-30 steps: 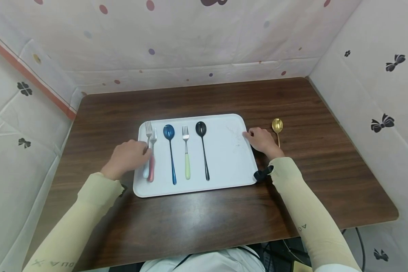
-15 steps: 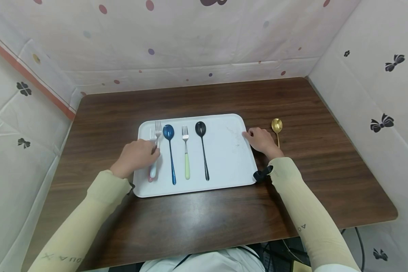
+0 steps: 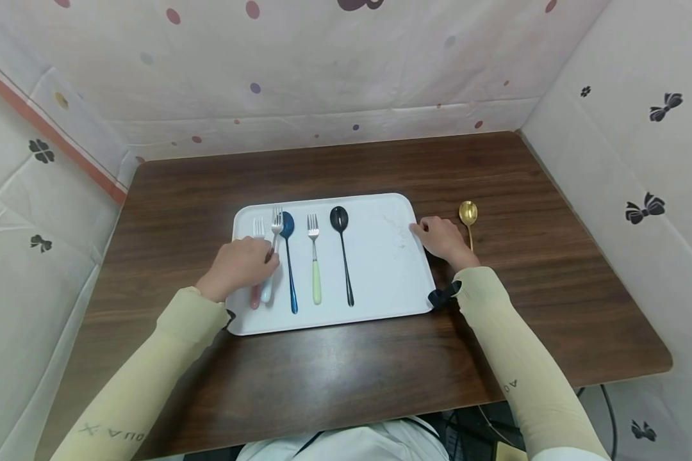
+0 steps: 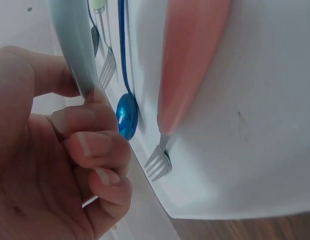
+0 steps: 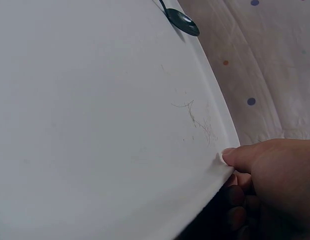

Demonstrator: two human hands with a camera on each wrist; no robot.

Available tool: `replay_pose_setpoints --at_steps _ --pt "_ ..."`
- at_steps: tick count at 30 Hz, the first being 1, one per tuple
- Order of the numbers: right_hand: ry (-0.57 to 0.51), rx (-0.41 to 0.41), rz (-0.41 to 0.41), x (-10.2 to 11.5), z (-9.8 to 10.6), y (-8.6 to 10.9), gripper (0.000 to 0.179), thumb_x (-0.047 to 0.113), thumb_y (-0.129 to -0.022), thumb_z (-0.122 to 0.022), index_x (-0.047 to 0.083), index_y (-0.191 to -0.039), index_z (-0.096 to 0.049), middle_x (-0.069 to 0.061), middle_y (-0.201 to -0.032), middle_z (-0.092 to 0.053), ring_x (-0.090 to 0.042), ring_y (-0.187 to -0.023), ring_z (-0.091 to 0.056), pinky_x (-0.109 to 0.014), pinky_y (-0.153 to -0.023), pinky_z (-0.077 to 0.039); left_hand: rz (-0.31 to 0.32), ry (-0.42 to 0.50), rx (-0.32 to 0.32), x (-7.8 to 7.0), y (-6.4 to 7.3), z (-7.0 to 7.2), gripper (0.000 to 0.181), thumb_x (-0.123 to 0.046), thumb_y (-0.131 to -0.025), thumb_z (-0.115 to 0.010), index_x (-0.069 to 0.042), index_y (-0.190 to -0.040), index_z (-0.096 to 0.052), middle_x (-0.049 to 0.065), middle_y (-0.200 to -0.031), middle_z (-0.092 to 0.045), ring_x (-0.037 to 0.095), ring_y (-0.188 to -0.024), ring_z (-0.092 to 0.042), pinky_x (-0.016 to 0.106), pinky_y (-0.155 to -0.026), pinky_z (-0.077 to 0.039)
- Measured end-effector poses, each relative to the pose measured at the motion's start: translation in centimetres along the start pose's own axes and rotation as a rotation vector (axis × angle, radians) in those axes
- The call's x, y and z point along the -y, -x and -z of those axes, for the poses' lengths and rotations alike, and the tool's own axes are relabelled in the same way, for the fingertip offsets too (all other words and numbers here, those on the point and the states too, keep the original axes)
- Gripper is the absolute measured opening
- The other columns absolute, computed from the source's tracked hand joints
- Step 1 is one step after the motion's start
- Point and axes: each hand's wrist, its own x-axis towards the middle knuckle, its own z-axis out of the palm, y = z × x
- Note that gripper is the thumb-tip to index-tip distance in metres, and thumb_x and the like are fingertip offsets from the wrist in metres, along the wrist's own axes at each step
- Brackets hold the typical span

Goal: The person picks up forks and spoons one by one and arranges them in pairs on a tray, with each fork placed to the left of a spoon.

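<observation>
My left hand pinches a fork with a pale blue-white handle between thumb and index finger, over the left part of the white tray. Just left of it on the tray is a pink-handled fork, partly hidden under the hand. The held fork's tines overlap the edge of the blue spoon in the head view. With its thumb on top and fingers below, my right hand grips the tray's right rim.
Further right on the tray lie a green-handled fork and a black spoon. A gold spoon rests on the brown wooden table, beyond my right hand. Patterned white sheets rise behind the table and at its sides.
My left hand has carried the pale-handled fork rightward, from left of the pink-handled fork, across it, to beside the blue spoon. My right hand has stayed at the tray's rim.
</observation>
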Motion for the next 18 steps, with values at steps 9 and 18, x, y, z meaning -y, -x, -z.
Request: replay_pose_setpoints --at_steps 9,18 --pt "-0.007 -0.003 0.007 0.2 -0.1 -0.1 0.041 0.042 -0.101 -0.042 0.009 -0.078 -0.052 -0.006 -0.069 -0.046 -0.023 -0.067 -0.046 -0.033 -0.063 -0.034 -0.029 -0.028 -0.022 -0.6 -0.4 -0.2 0.030 -0.033 -0.095 -0.047 -0.011 -0.080 -0.060 0.003 -0.058 -0.055 0.016 -0.059 -0.055 0.030 -0.055 -0.042" --pt "-0.009 -0.006 -0.011 -0.1 -0.1 -0.2 0.040 0.042 -0.101 -0.043 0.009 -0.082 -0.057 -0.007 -0.070 -0.049 -0.024 -0.069 -0.048 -0.033 -0.063 -0.035 -0.055 -0.054 -0.033 -1.5 -1.0 -0.4 0.032 -0.032 -0.095 -0.048 -0.010 -0.077 -0.062 0.004 -0.060 -0.054 0.018 -0.057 -0.052 0.029 -0.052 -0.039"
